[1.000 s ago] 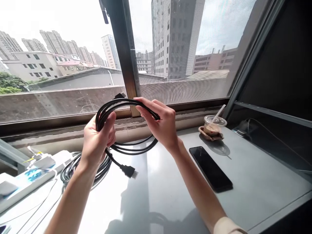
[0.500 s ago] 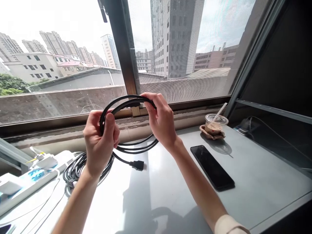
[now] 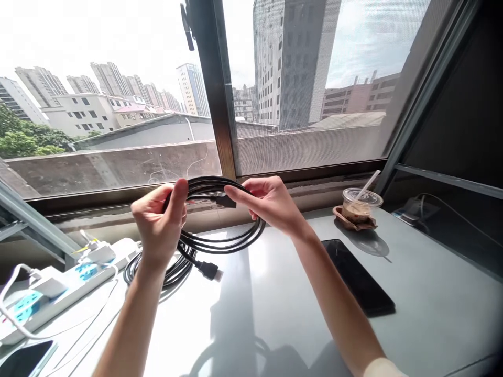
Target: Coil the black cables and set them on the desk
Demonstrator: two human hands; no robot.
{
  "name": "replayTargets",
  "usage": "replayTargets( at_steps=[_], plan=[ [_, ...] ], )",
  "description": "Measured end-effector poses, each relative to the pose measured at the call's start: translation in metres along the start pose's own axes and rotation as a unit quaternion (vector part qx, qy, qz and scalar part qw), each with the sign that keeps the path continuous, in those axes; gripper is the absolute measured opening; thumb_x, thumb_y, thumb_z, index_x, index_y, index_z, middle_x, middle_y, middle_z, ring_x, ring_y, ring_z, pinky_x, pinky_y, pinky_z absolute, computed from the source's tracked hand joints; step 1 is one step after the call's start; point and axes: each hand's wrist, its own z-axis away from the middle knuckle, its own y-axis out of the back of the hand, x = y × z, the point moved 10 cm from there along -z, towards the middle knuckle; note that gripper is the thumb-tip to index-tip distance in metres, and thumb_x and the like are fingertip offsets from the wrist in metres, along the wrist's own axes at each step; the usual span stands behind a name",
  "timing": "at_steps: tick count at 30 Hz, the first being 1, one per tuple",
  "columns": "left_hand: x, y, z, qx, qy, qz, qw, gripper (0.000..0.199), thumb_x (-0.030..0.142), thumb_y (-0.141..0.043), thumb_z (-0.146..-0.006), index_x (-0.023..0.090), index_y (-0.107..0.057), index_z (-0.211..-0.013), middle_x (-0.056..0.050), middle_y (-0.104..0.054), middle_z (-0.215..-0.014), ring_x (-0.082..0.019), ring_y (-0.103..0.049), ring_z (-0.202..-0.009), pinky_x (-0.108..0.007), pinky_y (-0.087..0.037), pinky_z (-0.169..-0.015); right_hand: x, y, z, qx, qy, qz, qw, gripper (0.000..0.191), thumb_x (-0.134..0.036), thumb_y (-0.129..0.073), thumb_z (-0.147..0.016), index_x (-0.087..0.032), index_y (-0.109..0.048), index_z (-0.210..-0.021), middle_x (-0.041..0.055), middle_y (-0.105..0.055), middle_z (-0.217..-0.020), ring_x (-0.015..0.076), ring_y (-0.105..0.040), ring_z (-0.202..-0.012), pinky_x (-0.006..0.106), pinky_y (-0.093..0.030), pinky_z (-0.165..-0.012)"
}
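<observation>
A black HDMI cable (image 3: 223,245) hangs in several loops between my two hands, above the table. My left hand (image 3: 163,212) is closed round the left side of the coil, thumb on top. On the right side, my right hand (image 3: 267,201) pinches the upper part of the loops between thumb and fingers. One plug (image 3: 209,270) dangles below my left hand with its metal end pointing right. A second black plug (image 3: 226,201) shows inside the loop, close to my right thumb. Behind my left wrist a second black coiled cable (image 3: 173,277) lies on the table.
A white power strip (image 3: 70,285) with chargers and thin cables lies at the left, a phone (image 3: 29,358) at its near end. A black phone (image 3: 359,277) rests beside my right forearm. Behind it stands an iced drink cup (image 3: 359,204) in a cardboard holder. The window (image 3: 228,131) rises behind the table.
The coil has more loops gathered in it and sits lower in view. My right hand has turned, its thumb now lying over the loops. The view has shifted slightly left.
</observation>
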Motion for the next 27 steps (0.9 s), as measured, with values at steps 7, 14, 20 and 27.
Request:
replayTargets(
  at_steps=[7,14,20,27],
  plan=[
    [-0.029,-0.028,0.016,-0.068,0.112,0.003,0.991,0.058,0.059,-0.058,-0.076,0.018,-0.030,-0.046,0.006,-0.024,-0.043,-0.004,-0.021,-0.036,-0.022,-0.013,-0.034,0.021,-0.012,0.005,-0.062,-0.117,-0.094,0.987,0.047,-0.055,-0.067,-0.073,-0.013,-0.054,-0.055,-0.0068,-0.036,-0.043,0.0023,-0.031,-0.039,0.019,-0.019,-0.039],
    [-0.059,-0.032,0.016,-0.090,0.261,0.052,0.960,0.062,0.063,-0.061,-0.072,0.020,-0.021,-0.050,0.009,-0.015,-0.047,-0.002,-0.011,-0.037,-0.019,-0.006,-0.034,0.004,0.004,0.004,0.048,0.001,0.078,0.996,0.045,-0.055,-0.047,-0.088,-0.015,-0.065,-0.094,-0.0016,-0.057,-0.061,0.0055,-0.048,-0.043,0.018,-0.034,-0.041],
    [-0.084,-0.036,0.025,-0.101,0.355,0.101,0.924,0.057,0.056,-0.057,-0.079,0.021,-0.020,-0.053,0.010,-0.013,-0.047,-0.001,-0.012,-0.035,-0.017,-0.006,-0.032,-0.020,-0.015,0.007,0.031,0.189,0.329,0.925,0.026,-0.035,-0.058,-0.088,-0.024,-0.064,-0.111,0.0037,-0.060,-0.116,0.0078,-0.061,-0.068,0.019,-0.042,-0.052],
    [-0.095,-0.063,0.044,-0.159,0.439,0.204,0.860,0.046,0.050,-0.050,-0.087,0.019,-0.031,-0.057,0.012,-0.015,-0.045,0.000,-0.013,-0.032,-0.013,-0.009,-0.029,0.013,0.015,-0.004,0.114,0.114,0.301,0.940,0.021,-0.036,-0.062,-0.084,-0.026,-0.069,-0.102,-0.0008,-0.067,-0.100,0.0059,-0.054,-0.052,0.021,-0.039,-0.051]
  ],
)
